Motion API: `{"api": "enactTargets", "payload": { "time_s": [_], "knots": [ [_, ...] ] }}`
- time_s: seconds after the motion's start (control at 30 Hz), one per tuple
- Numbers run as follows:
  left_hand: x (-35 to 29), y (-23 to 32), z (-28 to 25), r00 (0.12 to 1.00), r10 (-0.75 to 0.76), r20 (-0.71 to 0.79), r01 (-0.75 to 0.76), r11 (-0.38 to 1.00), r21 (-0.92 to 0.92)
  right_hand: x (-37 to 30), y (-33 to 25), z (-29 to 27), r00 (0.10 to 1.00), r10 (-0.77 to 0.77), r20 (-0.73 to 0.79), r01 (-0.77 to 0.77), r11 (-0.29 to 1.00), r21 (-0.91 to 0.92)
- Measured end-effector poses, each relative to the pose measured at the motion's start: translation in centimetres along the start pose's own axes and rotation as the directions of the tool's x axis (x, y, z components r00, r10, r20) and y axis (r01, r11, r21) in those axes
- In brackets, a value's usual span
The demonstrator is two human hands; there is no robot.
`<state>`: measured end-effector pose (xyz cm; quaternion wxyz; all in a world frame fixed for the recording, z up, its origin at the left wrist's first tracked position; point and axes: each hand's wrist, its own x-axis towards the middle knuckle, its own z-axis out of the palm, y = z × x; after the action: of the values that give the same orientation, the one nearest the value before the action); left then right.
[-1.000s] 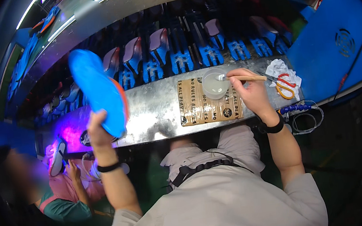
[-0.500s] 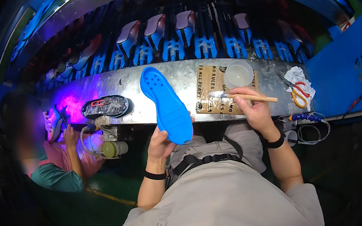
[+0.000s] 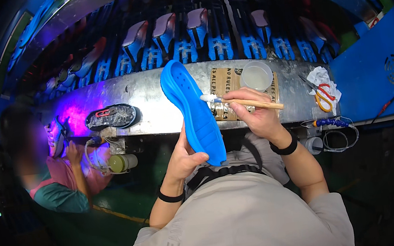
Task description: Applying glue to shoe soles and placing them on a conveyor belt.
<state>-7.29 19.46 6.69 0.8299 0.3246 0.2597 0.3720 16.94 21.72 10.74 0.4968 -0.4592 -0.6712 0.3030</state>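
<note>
A bright blue shoe sole (image 3: 196, 116), tilted on its side edge, is gripped near its lower end by my left hand (image 3: 186, 157), thumb on the inner face. Between the fingers of my right hand (image 3: 259, 116) is a brush (image 3: 252, 103) with a wooden handle. Its pale bristles lie at the sole's right rim, near the middle of its length. Behind my right hand a clear round tub (image 3: 256, 75) with whitish contents stands on a piece of printed brown cardboard (image 3: 224, 82).
A dark shoe sole (image 3: 111, 117) lies on the metal bench (image 3: 151, 94) to the left. Scissors (image 3: 321, 95) rest on white crumpled paper (image 3: 319, 77) at the right. Shoes on blue holders (image 3: 184, 51) line the back. A co-worker (image 3: 65, 189) sits at the left, holding a shoe.
The brush has moved left from above the cardboard to the sole's rim. My left hand has shifted the sole slightly right and turned it more on edge.
</note>
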Motion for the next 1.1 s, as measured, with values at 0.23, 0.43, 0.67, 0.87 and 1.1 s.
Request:
{"api": "enactTargets", "payload": {
  "time_s": [0.23,0.43,0.67,0.87,1.1],
  "knots": [
    [-0.1,0.5,0.8,1.000,0.017,-0.011,-0.015,0.991,0.132,0.6,0.2,0.3,0.995,-0.096,-0.035,0.091,0.988,-0.125],
    [-0.1,0.5,0.9,1.000,0.006,-0.002,-0.006,0.993,0.117,-0.8,-0.5,0.0,0.993,-0.116,-0.003,0.113,0.973,-0.199],
    [0.0,0.4,0.3,1.000,0.000,-0.010,0.000,0.997,0.073,-2.2,-0.8,-0.2,0.999,-0.019,0.038,0.023,0.995,-0.095],
    [0.1,1.2,-0.3,0.999,0.034,-0.016,-0.032,0.995,0.099,-2.8,-2.1,-0.6,0.996,0.019,0.086,-0.015,0.999,-0.042],
    [0.2,1.3,-0.9,0.992,0.117,-0.052,-0.109,0.985,0.136,-3.3,-3.0,-0.8,0.988,0.004,0.152,-0.001,1.000,-0.019]
  ]
}}
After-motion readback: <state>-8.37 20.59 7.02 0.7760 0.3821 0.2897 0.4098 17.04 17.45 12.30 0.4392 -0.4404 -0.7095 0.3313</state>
